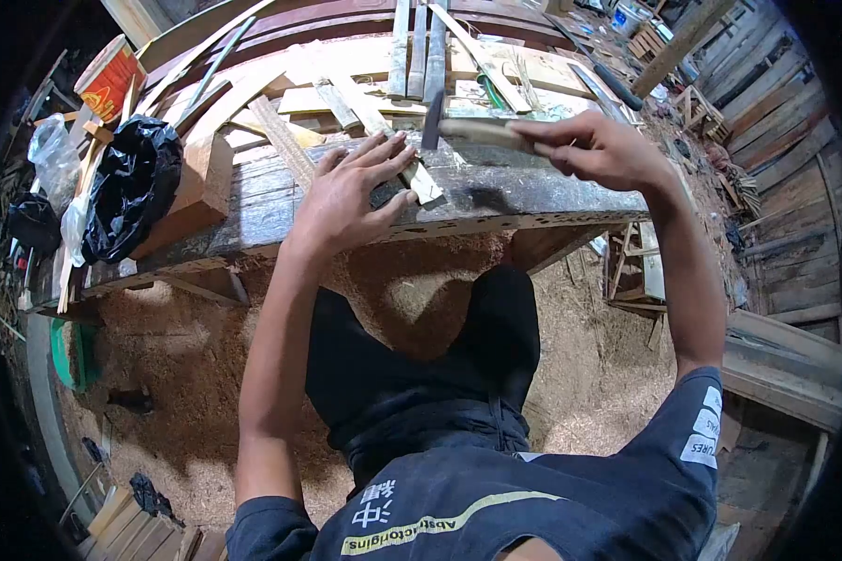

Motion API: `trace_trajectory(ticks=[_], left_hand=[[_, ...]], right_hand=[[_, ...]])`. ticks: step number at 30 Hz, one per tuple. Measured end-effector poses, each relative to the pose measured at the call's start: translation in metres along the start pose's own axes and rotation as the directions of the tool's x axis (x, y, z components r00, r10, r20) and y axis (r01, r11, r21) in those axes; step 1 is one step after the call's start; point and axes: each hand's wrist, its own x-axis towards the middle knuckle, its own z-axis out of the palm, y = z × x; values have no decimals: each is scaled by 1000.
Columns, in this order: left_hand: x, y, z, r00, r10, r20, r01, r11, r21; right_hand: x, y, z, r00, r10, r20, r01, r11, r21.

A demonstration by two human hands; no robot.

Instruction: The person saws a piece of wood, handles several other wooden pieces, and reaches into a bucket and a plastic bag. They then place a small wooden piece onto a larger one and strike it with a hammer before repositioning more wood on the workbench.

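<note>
My right hand [594, 150] is closed around the handle of a hammer [482, 132], its narrow dark head hanging over the workbench [524, 192]. My left hand [346, 192] lies across a pale wooden strip [425, 183], fingers spread and the thumb apart, close to the strip's near end. That end reaches almost to the bench's front edge and bears a small dark mark. The hammer head is just beyond my left fingertips, to the right of the strip.
More wooden slats [285, 140] and split bamboo [417, 56] cover the far bench. On the left stand a wooden block [210, 178], a black plastic bag [131, 192] and a red-orange bucket [112, 79]. Sawdust [187, 374] covers the floor below; a wooden post [674, 51] rises at right.
</note>
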Motion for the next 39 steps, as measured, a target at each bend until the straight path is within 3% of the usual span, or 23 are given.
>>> trace_trajectory(ticks=[2,5,7,8,10,11,16,18,23,26,30,32,35,39], left_hand=[[0,-1,-1,1000,3,-6,-3,1000,-1],[-2,1,-3,1000,-7,11,7,1000,-28],[0,2,-3,1000,-18,17,18,1000,5],[0,2,-2,1000,-16,16,16,1000,3],[-1,0,0,1000,-10,-3,10,1000,21],[-1,1,-1,1000,-11,-4,11,1000,22],[0,3,-4,999,-5,-35,4,999,-48],[0,4,-6,1000,-2,-26,1,998,-56],[0,5,-8,1000,0,-11,-1,997,-78],[1,5,-6,999,-20,-50,12,988,-152],[7,8,-7,997,-59,-39,52,984,-171],[6,9,-4,990,-9,-144,-9,992,-124],[6,7,-1,985,8,-172,-26,995,-99],[9,6,6,978,-20,-209,-8,991,-136]], right_hand=[[-1,-8,-2,992,38,119,-35,999,-21],[-2,-2,-3,997,-13,77,13,1000,0],[-6,-4,6,989,50,-138,-41,996,74],[-10,-4,14,989,52,-138,-43,996,73],[-16,-8,36,944,98,-316,-88,995,47],[-21,-16,47,929,28,-369,-41,999,-27],[-54,-24,103,896,236,-375,-146,956,253],[-61,-24,116,880,235,-413,-122,952,280],[-59,-28,117,826,-29,-563,15,999,-30],[-57,-39,104,891,-47,-453,22,998,-60],[-56,-49,92,903,-21,-430,-6,998,-62],[-57,-51,82,940,-58,-337,15,992,-128],[-55,-53,73,958,-32,-286,-13,988,-155],[-51,-52,66,947,-37,-319,-16,987,-163]])
